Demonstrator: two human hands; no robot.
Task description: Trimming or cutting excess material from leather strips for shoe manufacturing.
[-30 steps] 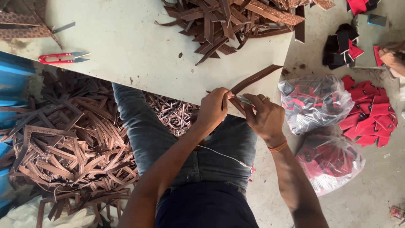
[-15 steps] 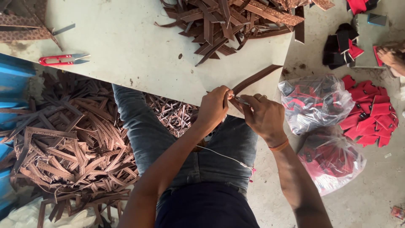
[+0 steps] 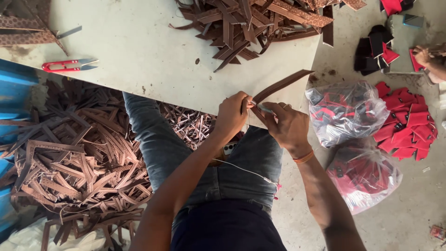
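My left hand (image 3: 232, 116) pinches the near end of a long brown leather strap (image 3: 283, 85) at the front edge of the pale table (image 3: 139, 56). The strap slants up to the right, over the table's corner. My right hand (image 3: 287, 124) is closed on a small metal tool (image 3: 262, 108) and presses its tip against the same end of the strap. Both hands sit above my lap in blue jeans (image 3: 204, 162).
A heap of brown straps (image 3: 251, 21) lies at the table's far side, red thread snips (image 3: 67, 65) at its left. Cut straps (image 3: 74, 158) pile on the floor at left. Two clear bags (image 3: 346, 109) of red pieces, loose red pieces (image 3: 409, 123) and another person's hand (image 3: 425, 56) are at right.
Both hands have stayed on the strap's end. The right hand's fingers have shifted slightly along the tool. Nothing else has moved.
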